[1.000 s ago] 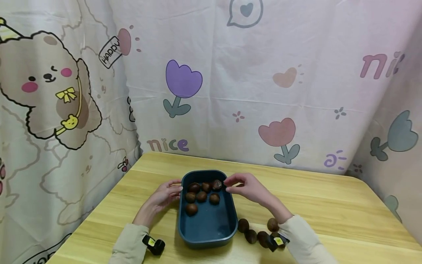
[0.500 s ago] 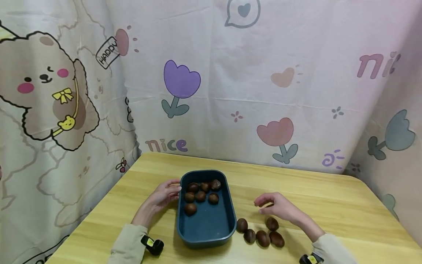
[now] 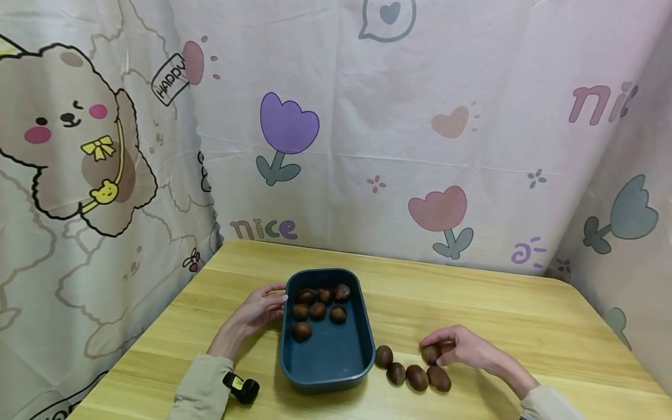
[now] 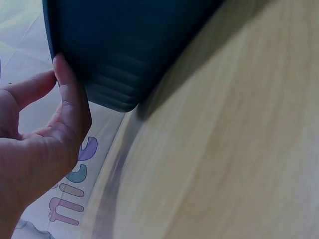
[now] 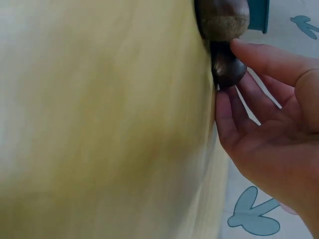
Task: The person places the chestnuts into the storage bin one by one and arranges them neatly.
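My right hand [image 3: 466,348] is at the far-right end of a loose group of brown chestnuts, its thumb and fingers around one chestnut [image 3: 430,354]. In the right wrist view that chestnut [image 5: 228,68] sits between the thumb and fingertips, close to the tabletop. My left hand [image 3: 257,310] rests its fingertips against the left side of a dark blue rectangular tray [image 3: 326,383]. From the left wrist, the fingers [image 4: 70,89] touch the tray's outer wall. Several chestnuts [image 3: 317,311] lie inside the tray, toward its far end.
Several more chestnuts [image 3: 417,378] lie on the wooden table [image 3: 504,326], just right of the tray. A printed cloth [image 3: 357,116] hangs behind the table and along its sides. Wrist cameras, including one on the left wrist [image 3: 241,387], stick out over the table.
My right hand has moved from the tray's far right edge down and right to the loose chestnuts, and its fingers now close around one. The left hand stays at the tray.
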Tool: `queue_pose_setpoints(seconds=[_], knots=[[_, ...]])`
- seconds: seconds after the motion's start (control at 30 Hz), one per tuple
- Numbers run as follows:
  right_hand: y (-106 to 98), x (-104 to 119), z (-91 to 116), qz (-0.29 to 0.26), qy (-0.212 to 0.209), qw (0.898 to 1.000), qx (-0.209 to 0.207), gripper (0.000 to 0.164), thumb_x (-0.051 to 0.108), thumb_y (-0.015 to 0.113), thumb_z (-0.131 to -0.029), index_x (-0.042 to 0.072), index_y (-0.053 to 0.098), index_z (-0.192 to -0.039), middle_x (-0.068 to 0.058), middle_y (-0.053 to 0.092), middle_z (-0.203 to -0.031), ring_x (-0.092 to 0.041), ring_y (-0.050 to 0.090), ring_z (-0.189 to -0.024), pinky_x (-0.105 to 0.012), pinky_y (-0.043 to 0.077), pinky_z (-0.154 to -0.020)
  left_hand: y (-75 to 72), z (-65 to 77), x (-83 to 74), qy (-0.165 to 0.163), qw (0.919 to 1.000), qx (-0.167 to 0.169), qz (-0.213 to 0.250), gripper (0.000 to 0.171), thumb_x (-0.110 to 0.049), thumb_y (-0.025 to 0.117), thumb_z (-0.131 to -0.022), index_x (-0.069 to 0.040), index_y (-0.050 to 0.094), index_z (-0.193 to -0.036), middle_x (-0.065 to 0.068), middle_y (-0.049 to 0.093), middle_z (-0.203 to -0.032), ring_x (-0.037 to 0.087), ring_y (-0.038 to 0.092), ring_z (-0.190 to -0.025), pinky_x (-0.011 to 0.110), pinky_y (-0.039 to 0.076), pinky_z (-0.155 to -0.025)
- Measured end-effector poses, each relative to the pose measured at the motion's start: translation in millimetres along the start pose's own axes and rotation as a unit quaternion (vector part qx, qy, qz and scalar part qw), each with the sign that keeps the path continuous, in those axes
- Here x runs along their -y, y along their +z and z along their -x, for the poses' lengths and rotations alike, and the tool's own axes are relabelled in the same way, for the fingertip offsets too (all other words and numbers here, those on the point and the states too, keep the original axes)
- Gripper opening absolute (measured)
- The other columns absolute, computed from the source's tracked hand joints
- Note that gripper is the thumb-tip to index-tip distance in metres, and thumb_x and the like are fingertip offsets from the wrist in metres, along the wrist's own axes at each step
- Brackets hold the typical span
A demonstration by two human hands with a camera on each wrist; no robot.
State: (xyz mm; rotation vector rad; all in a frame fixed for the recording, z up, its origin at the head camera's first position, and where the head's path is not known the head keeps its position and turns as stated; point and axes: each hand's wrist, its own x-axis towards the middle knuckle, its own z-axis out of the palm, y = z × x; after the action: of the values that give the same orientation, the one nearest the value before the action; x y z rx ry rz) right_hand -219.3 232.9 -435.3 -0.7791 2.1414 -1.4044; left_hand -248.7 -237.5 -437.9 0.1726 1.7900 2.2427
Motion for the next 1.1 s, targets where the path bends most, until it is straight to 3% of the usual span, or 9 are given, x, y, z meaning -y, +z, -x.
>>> queue_pose_setpoints(seconds=[0.47, 0.73, 1.1], knots=[[2.1, 2.2, -4.2, 0.083, 0.017, 0.995, -0.05, 0.043, -0.006, 0.077, -0.071, -0.01, 0.062, -0.111, -0.013, 0.064, -0.1, -0.02, 0.06, -0.088, -0.025, 0.052, -0.073, 0.1, 0.0, -0.4, 0.005, 1.0, 0.006, 0.003, 0.045, -0.001, 0.05, -0.098, 0.014, 0.031, -0.135, 0.004, 0.065, -0.091, 0.009, 0.062, -0.073, 0.022, 0.052, -0.07], [4.2, 8.3, -7.9, 0.173, 0.017, 0.98, -0.093, 0.038, 0.012, 0.08, -0.075, -0.005, 0.066, -0.106, -0.004, 0.067, -0.094, -0.015, 0.062, -0.082, -0.026, 0.052, -0.071, 0.2, -0.3, 0.5, 0.001, 1.0, -0.001, -0.002, 0.045, -0.002, 0.051, -0.098, 0.015, 0.03, -0.135, 0.004, 0.065, -0.09, 0.008, 0.062, -0.073, 0.022, 0.052, -0.069], [5.6, 32.9, -25.1, 0.165, 0.052, 0.973, -0.152, 0.041, 0.023, 0.074, -0.084, -0.004, 0.066, -0.114, -0.005, 0.068, -0.1, -0.02, 0.061, -0.092, -0.03, 0.05, -0.077, 0.0, -0.3, 0.5, 0.002, 1.0, -0.001, -0.006, 0.047, -0.002, 0.05, -0.098, 0.016, 0.028, -0.136, 0.004, 0.063, -0.091, 0.009, 0.061, -0.074, 0.022, 0.052, -0.07]])
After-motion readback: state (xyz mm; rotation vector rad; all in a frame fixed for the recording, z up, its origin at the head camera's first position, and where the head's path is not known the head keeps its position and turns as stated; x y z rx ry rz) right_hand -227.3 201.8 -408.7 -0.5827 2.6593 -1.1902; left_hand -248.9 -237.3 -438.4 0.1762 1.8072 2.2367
